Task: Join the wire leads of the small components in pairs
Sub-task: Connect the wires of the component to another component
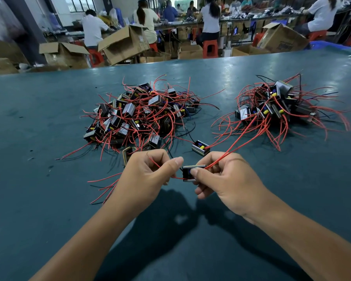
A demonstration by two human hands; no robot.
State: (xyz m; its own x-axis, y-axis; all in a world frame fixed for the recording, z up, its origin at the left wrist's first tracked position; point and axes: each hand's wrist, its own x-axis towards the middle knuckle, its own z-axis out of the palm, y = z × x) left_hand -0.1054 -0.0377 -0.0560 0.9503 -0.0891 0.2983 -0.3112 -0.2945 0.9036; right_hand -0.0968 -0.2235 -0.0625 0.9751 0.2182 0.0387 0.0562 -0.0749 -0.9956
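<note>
Hands low over the green table [49, 179], and you've got one small component [190, 173] pinned between them. Your right hand [223, 177] grips its black body, thumb pressed across the blue face, fingers curled underneath, and a long red lead [249, 138] runs out between those fingers, up and away toward the right-hand pile [280, 106]. Your left hand [148, 171] pinches a thin red wire [156, 164] between thumb and forefinger, its free end poking up above the knuckles, while another red strand loops from under that hand across to the component's lower edge. Whether those two strands are one wire, you can't tell from here.

Just beyond your right knuckles a second component [200, 148] lies on the table, apart from both heaps, its red lead trailing off to the right. Ahead on the left sits the bigger pile [138, 114] of the same parts, a tangle of red and black leads; a few red leads stick out from under your left wrist too.

Past the table's far edge, open cardboard boxes [124, 43], red stools [210, 48] and seated workers [92, 27] at long benches.
</note>
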